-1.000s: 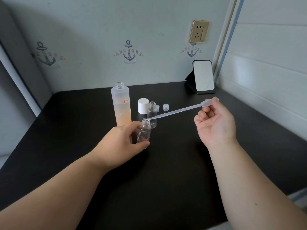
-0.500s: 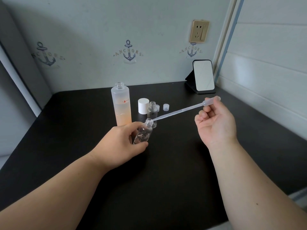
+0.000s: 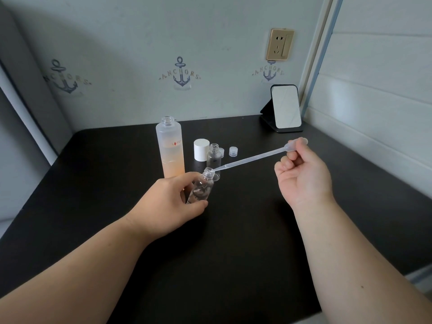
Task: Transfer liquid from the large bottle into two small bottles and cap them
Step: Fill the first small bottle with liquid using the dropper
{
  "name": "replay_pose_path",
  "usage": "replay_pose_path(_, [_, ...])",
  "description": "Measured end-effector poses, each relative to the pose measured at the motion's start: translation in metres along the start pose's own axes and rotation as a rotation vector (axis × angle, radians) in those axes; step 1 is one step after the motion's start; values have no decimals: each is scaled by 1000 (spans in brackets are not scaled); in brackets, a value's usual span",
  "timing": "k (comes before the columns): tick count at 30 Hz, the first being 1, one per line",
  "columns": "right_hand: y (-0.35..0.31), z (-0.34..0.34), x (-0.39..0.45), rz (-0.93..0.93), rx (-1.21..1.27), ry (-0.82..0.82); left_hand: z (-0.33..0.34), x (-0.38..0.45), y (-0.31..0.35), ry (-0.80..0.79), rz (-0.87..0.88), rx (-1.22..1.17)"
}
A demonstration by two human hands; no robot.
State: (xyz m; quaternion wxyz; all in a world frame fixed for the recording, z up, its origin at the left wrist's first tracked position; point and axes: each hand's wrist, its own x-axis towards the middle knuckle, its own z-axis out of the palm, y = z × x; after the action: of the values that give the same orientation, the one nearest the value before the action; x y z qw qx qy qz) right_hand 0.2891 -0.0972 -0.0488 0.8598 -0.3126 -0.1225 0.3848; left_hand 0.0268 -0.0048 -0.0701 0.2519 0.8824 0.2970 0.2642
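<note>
Your left hand [image 3: 168, 202] holds the tilted small bottle [image 3: 201, 188] mid-frame. Your right hand [image 3: 301, 174] pinches the dropper [image 3: 252, 158]. Keep its tip in the mouth, then squeeze slowly so nothing spills.

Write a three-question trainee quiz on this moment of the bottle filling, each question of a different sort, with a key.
1. True or false: the large bottle is capped.
2. The right hand pinches the pipette at its: A) tip B) bulb C) middle
3. Fill in: the left hand holds a small bottle that is ____, not upright.

Key: 1 false; its white cap stands on the table. 2 B. 3 tilted.
</note>
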Motion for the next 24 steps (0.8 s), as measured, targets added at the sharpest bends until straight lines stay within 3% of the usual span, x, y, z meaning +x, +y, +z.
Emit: replay_pose_path(24, [3, -7, 6, 10, 18, 16, -1, 1, 4, -43, -19, 20])
